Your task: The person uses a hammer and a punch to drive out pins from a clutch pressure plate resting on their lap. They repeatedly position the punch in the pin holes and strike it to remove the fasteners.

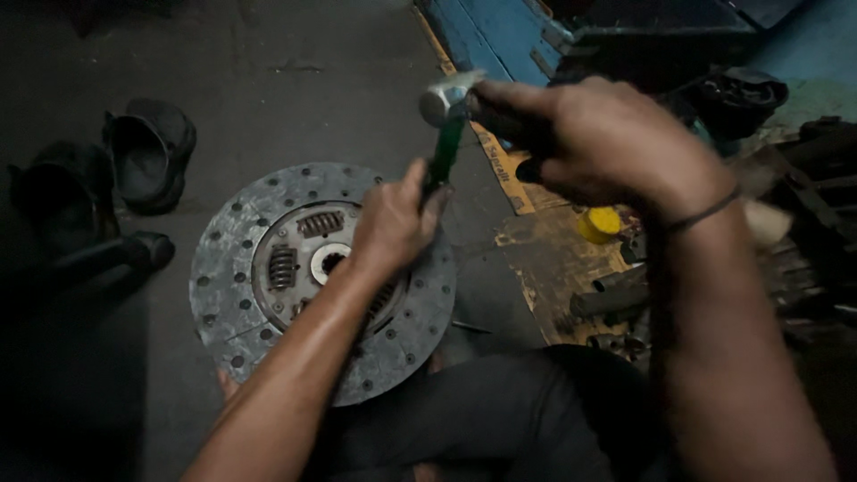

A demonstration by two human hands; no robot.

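A round grey clutch disc (250, 232) with coil springs and a splined hub lies flat on the dark floor in front of me. My left hand (393, 223) rests over its right half, gripping a green-handled tool (445, 153) held upright against the disc. My right hand (589, 134) is raised above it, closed around the dark handle of a hammer whose metal head (446, 96) sits right at the top of the green tool.
Dark sandals (147, 152) lie on the floor at the left. A blue metal frame (491, 31) runs along the back. A yellow cap (600, 223) and several metal parts (616, 299) clutter the right side. My dark-trousered leg (482, 411) is below.
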